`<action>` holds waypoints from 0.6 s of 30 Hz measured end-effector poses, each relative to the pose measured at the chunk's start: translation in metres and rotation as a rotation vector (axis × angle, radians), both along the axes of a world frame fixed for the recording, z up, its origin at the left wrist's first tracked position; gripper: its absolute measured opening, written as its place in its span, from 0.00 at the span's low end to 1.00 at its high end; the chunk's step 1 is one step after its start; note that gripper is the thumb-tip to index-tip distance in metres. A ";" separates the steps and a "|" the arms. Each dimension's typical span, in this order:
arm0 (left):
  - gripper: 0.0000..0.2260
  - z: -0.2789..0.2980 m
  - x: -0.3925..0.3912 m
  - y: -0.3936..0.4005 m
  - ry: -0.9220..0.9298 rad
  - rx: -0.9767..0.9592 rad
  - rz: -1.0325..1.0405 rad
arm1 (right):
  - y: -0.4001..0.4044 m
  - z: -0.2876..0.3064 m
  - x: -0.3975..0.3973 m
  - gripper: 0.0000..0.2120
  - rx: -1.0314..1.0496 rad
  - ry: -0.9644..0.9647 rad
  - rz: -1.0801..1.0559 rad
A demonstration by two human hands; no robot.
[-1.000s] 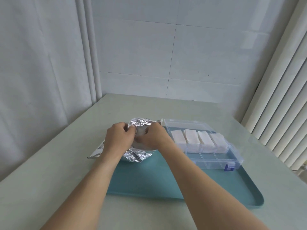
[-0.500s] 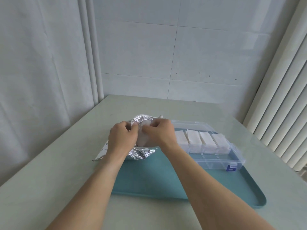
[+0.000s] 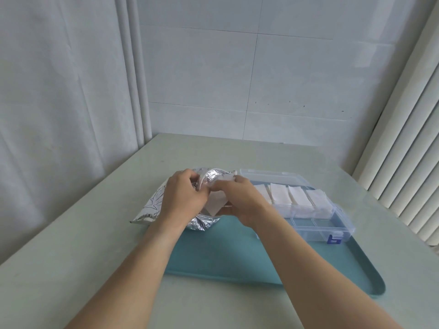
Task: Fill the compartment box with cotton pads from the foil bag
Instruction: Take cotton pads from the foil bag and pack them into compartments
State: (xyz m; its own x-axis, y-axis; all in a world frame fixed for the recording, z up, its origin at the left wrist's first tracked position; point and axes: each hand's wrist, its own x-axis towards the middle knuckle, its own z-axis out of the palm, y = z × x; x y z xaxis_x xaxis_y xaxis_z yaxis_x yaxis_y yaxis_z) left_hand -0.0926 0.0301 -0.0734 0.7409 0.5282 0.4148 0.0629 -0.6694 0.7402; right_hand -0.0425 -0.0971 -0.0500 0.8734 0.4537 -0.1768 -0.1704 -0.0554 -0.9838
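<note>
Both hands' grip closed at frame centre: left hand (image 3: 183,198) pinching the foil bag (image 3: 152,207) mouth, right hand (image 3: 240,198) holding cotton pads (image 3: 215,205) at the opening, bag lying on the teal tray (image 3: 237,257) left of the compartment box (image 3: 318,224), on the tabletop (image 3: 71,245).

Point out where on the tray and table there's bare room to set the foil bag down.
Free: the near half of the teal tray, between the forearms and its front rim; the table left of the tray; the table beyond the compartment box. Crowded: the tray's far end, where both hands work the foil bag beside the box.
</note>
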 end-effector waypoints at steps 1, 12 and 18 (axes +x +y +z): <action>0.08 0.000 0.000 0.000 0.000 0.003 -0.002 | 0.001 -0.003 0.002 0.15 -0.038 -0.040 -0.025; 0.04 0.008 -0.005 -0.010 -0.249 0.032 -0.201 | 0.013 -0.011 0.007 0.12 -0.398 -0.357 -0.134; 0.07 0.006 -0.004 -0.012 -0.216 0.112 -0.296 | 0.007 -0.016 0.009 0.10 -0.312 -0.284 -0.009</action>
